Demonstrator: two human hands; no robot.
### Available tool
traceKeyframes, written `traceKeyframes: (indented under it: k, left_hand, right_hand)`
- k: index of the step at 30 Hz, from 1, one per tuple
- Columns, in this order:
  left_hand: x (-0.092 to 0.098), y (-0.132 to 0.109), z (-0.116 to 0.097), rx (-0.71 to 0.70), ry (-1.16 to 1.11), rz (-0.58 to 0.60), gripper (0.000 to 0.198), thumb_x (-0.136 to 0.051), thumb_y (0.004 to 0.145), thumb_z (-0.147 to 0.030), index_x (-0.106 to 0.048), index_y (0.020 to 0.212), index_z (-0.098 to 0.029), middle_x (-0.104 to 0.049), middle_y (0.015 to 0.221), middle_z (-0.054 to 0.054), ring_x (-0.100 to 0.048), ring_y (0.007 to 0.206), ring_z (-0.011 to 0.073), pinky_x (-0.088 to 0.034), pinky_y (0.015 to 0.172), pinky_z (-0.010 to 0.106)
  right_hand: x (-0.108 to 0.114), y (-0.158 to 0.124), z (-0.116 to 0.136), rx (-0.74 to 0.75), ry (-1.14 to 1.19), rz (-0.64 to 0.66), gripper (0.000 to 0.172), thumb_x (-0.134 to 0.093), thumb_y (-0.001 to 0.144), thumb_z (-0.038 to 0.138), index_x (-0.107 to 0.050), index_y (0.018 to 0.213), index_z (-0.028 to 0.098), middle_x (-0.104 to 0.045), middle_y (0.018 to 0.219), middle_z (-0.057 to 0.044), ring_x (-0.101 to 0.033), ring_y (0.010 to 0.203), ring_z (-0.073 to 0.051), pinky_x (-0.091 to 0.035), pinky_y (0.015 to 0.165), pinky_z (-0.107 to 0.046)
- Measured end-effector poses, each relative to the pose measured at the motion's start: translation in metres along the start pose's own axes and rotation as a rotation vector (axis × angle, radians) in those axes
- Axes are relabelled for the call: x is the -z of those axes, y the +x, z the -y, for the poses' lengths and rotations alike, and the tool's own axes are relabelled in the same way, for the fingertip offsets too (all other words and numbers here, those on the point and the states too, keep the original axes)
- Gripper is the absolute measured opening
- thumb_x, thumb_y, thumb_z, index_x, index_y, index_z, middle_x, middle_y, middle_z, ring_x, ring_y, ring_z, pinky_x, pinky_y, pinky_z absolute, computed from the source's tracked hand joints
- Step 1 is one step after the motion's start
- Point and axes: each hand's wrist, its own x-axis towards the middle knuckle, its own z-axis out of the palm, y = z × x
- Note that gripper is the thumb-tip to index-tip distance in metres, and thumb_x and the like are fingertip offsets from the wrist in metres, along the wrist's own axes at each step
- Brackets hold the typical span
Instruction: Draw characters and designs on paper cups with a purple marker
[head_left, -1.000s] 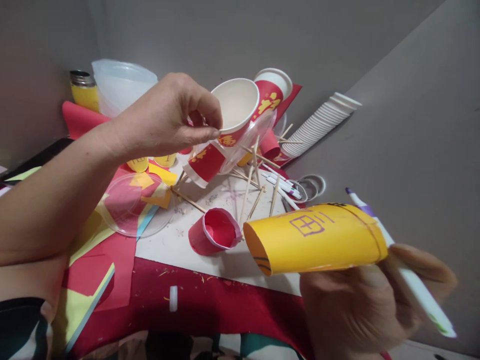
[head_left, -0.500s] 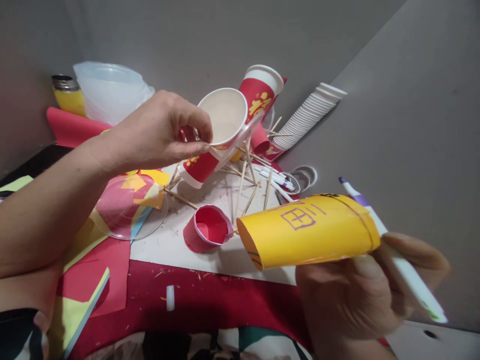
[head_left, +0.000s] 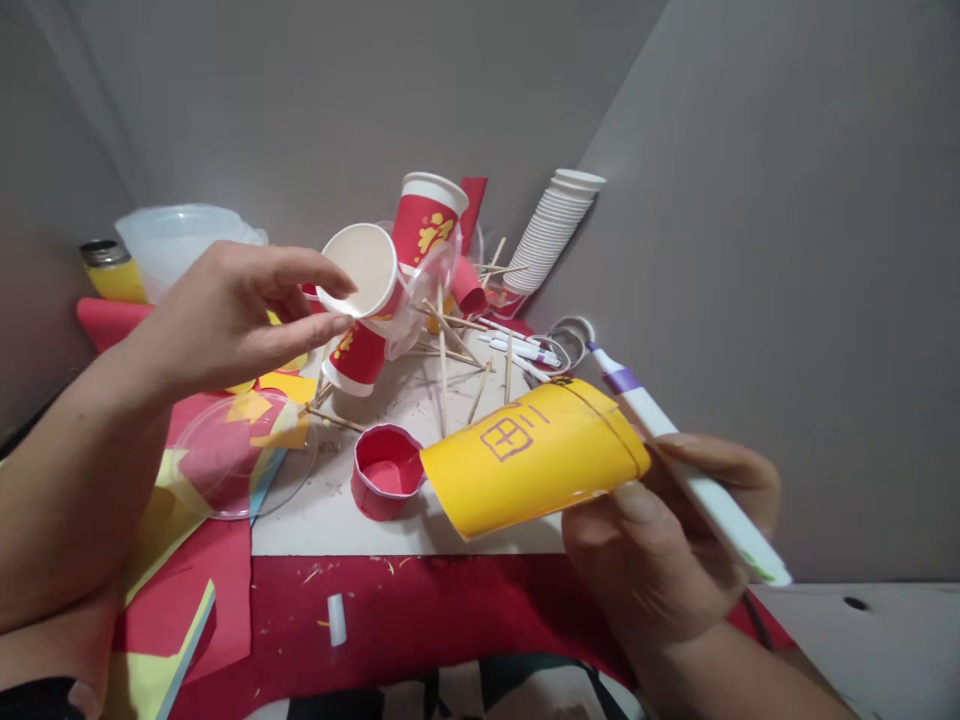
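My right hand (head_left: 675, 545) is closed around a yellow paper tube (head_left: 525, 465) with a window and lines drawn on it in purple. The same hand also holds an uncapped white marker (head_left: 675, 455) with a purple tip, lying slantwise across the fingers. My left hand (head_left: 262, 310) is at the rim of a tilted paper cup (head_left: 367, 262), thumb and forefinger apart; contact with the rim cannot be made out. Around that cup stand two red-and-white cups (head_left: 427, 220), (head_left: 356, 360) and a clear plastic lid (head_left: 426, 290). A short red paper ring (head_left: 386, 490) rests left of the tube.
Wooden sticks (head_left: 442, 370) stand and lean on the white board (head_left: 315, 530). A stack of paper cups (head_left: 551, 225) leans against the wall, near tape rolls (head_left: 574, 340). Coloured paper (head_left: 217, 560), a clear round lid (head_left: 247, 455) and a white marker cap (head_left: 337, 620) lie nearer me.
My left thumb and forefinger, pinching the cup's rim before, have spread apart. The view has shifted, and the yellow tube, still in my right hand, has turned slightly.
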Motion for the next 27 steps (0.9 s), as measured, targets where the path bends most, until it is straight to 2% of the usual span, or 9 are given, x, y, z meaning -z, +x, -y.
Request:
traceKeyframes:
  k: [4,6,9,11,14,17,21,23,27]
  left_hand:
    - [-0.003,-0.008,-0.02,-0.011,-0.088,-0.291,0.017,-0.084,0.088,-0.035,-0.083,0.097,-0.02,-0.076,0.081,-0.005,-0.064,0.073,0.0122,-0.047,0.072,0.029]
    - [-0.01,-0.014,-0.034,-0.011,-0.246,-0.325,0.016,-0.083,0.089,-0.028,-0.083,0.104,-0.024,-0.078,0.088,-0.007,-0.068,0.077,0.0128,-0.053,0.073,0.029]
    - [-0.026,-0.027,-0.054,0.039,-0.533,-0.126,0.032,-0.08,0.092,-0.024,-0.078,0.123,-0.031,-0.081,0.098,-0.006,-0.076,0.086,0.0137,-0.061,0.078,0.026]
    - [-0.037,-0.037,-0.063,0.099,-0.645,0.06,0.052,-0.08,0.092,-0.027,-0.067,0.141,-0.038,-0.08,0.119,-0.003,-0.077,0.107,0.0182,-0.063,0.095,0.028]
    - [-0.05,-0.048,-0.069,0.17,-0.681,0.318,0.088,-0.085,0.086,-0.029,-0.043,0.161,-0.045,-0.067,0.149,0.0,-0.063,0.14,0.0248,-0.053,0.117,0.033]
    - [-0.058,-0.051,-0.072,0.226,-0.673,0.496,0.106,-0.088,0.081,-0.03,-0.028,0.167,-0.043,-0.055,0.163,0.003,-0.053,0.15,0.0285,-0.045,0.124,0.039]
    - [-0.064,-0.045,-0.077,0.315,-0.686,0.605,0.106,-0.088,0.081,-0.039,-0.028,0.169,-0.035,-0.045,0.17,0.008,-0.05,0.151,0.0339,-0.048,0.121,0.044]
    - [-0.068,-0.041,-0.079,0.349,-0.727,0.644,0.102,-0.088,0.081,-0.043,-0.034,0.167,-0.031,-0.052,0.164,0.01,-0.056,0.144,0.034,-0.051,0.116,0.043]
    - [-0.075,-0.038,-0.084,0.42,-0.876,0.717,0.074,-0.083,0.085,-0.043,-0.054,0.152,-0.025,-0.072,0.132,0.007,-0.07,0.114,0.0241,-0.058,0.095,0.031]
  right_hand:
    - [-0.005,0.002,0.008,0.04,0.131,0.035,0.034,-0.083,0.079,0.017,-0.078,0.11,0.032,-0.077,0.085,-0.001,-0.077,0.075,-0.02,-0.067,0.065,-0.032]
    - [-0.008,0.003,0.011,0.02,0.147,0.042,0.033,-0.084,0.081,0.017,-0.077,0.109,0.031,-0.077,0.085,-0.001,-0.077,0.073,-0.02,-0.066,0.062,-0.03]
    - [-0.008,0.001,0.01,0.037,0.162,0.035,0.034,-0.084,0.083,0.017,-0.076,0.112,0.032,-0.078,0.092,-0.001,-0.078,0.078,-0.018,-0.066,0.064,-0.026]
    - [-0.007,-0.001,0.008,0.06,0.158,0.041,0.036,-0.084,0.084,0.016,-0.076,0.115,0.033,-0.078,0.097,0.0,-0.078,0.086,-0.017,-0.068,0.073,-0.026]
    - [-0.007,-0.004,0.008,0.091,0.169,0.074,0.037,-0.082,0.086,0.015,-0.075,0.117,0.034,-0.077,0.1,0.001,-0.077,0.092,-0.016,-0.068,0.085,-0.028]
    - [-0.007,-0.005,0.013,0.118,0.208,0.115,0.034,-0.082,0.088,0.017,-0.075,0.116,0.034,-0.077,0.097,0.001,-0.077,0.09,-0.017,-0.068,0.082,-0.029]
    - [-0.006,-0.006,0.017,0.141,0.207,0.188,0.04,-0.081,0.088,0.014,-0.073,0.122,0.035,-0.077,0.101,0.002,-0.077,0.093,-0.016,-0.067,0.085,-0.027]
    - [-0.005,-0.006,0.018,0.132,0.173,0.216,0.045,-0.081,0.087,0.012,-0.072,0.124,0.036,-0.077,0.105,0.002,-0.076,0.093,-0.015,-0.066,0.085,-0.027]
    - [-0.007,-0.004,0.02,0.063,0.151,0.196,0.04,-0.082,0.088,0.016,-0.072,0.121,0.036,-0.076,0.103,0.001,-0.074,0.085,-0.015,-0.065,0.076,-0.027]
